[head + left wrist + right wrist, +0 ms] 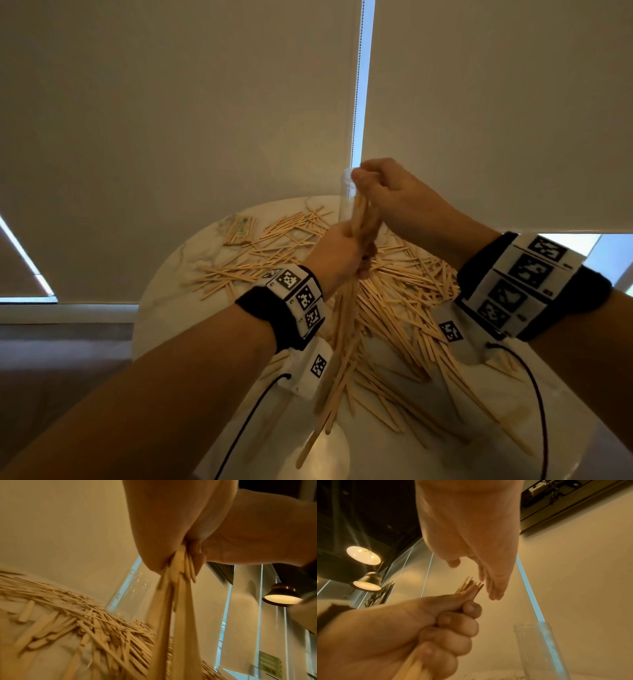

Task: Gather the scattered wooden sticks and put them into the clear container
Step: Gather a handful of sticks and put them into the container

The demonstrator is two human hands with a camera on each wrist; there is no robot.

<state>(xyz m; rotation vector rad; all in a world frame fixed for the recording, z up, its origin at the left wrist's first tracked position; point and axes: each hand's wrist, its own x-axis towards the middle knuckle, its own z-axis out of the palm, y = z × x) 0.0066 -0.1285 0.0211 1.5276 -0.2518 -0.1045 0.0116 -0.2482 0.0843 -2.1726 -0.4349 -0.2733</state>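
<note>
My left hand point(342, 250) grips a thick bundle of wooden sticks point(342, 342) around its upper part and holds it upright above the table. In the right wrist view the curled left-hand fingers point(450, 630) wrap the bundle point(469, 586), whose top ends stick out. My right hand point(383, 185) is over those ends, fingers point(494, 585) straight and close beside the tips, thumb apart. The clear container point(346, 195) stands upright just behind both hands; it looks empty in the left wrist view point(130, 595). Many loose sticks point(404, 308) cover the round table.
The round white marble table point(161, 308) has a wrapped packet of sticks point(239, 228) at its far left. Closed roller blinds point(171, 120) hang right behind it. Wrist-camera cables point(534, 394) trail across the near side. Pendant lamps point(363, 555) hang overhead.
</note>
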